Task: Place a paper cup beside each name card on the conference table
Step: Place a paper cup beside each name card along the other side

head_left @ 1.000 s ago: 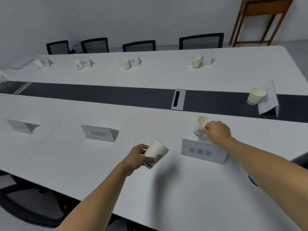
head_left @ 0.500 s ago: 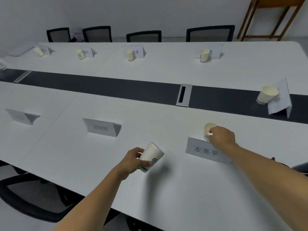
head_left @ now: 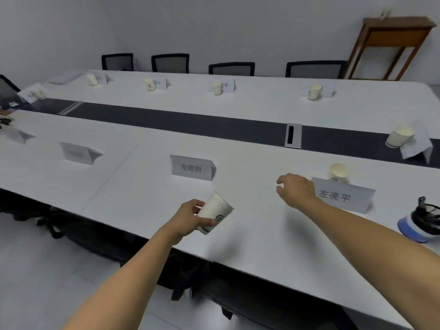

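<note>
L hand (head_left: 188,216) clamped on cup stack (head_left: 214,216), frame centre. R hand (head_left: 295,190) empty, fingers apart, just left of served card (head_left: 342,195); its cup (head_left: 338,173) stands behind. Next, prob.: peel one cup for centre card (head_left: 191,167), which has none.

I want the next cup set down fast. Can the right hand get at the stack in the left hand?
Probably yes. The right hand is empty and open, and bare table lies between it and the cup stack in the left hand.

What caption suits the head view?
Left hand holds stacked cups; empty right hand beside a placed cup.
</note>
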The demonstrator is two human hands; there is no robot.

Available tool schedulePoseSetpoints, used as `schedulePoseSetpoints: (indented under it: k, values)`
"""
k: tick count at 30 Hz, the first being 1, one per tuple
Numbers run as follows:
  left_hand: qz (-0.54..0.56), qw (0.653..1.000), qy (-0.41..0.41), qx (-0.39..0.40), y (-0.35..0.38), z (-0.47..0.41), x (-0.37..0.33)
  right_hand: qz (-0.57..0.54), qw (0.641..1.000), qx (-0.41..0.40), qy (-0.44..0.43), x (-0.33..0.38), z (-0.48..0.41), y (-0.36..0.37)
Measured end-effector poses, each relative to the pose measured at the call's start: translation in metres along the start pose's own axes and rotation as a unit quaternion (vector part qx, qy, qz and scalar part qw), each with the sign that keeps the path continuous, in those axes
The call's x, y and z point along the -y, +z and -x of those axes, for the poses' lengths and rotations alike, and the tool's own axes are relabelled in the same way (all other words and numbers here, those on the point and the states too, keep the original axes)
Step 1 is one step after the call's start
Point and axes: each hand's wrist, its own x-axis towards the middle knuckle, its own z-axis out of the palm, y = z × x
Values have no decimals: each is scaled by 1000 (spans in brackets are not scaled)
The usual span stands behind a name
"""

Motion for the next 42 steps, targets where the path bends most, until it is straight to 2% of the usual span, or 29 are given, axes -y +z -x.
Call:
schedulePoseSetpoints:
  k: [9,14,22,34,39,42]
  values:
    - [-26,999,24,-27,-147,89,70,-17,997,-29,-72,183,75,6]
    - [-8,998,30,-46,-194,91,83,-10,993,-36,-109,242,71,-2]
    - [24,997,20,-70,-295,56,109,-53,981,-19,-184,357,10,17]
    - [62,994,17,-83,-461,-25,105,-91,936,107,-324,538,-87,18]
    - [73,996,20,-53,-513,-69,108,-106,932,115,-328,590,-112,28]
    - [61,998,11,-7,-551,-99,108,-119,943,116,-289,618,-129,39]
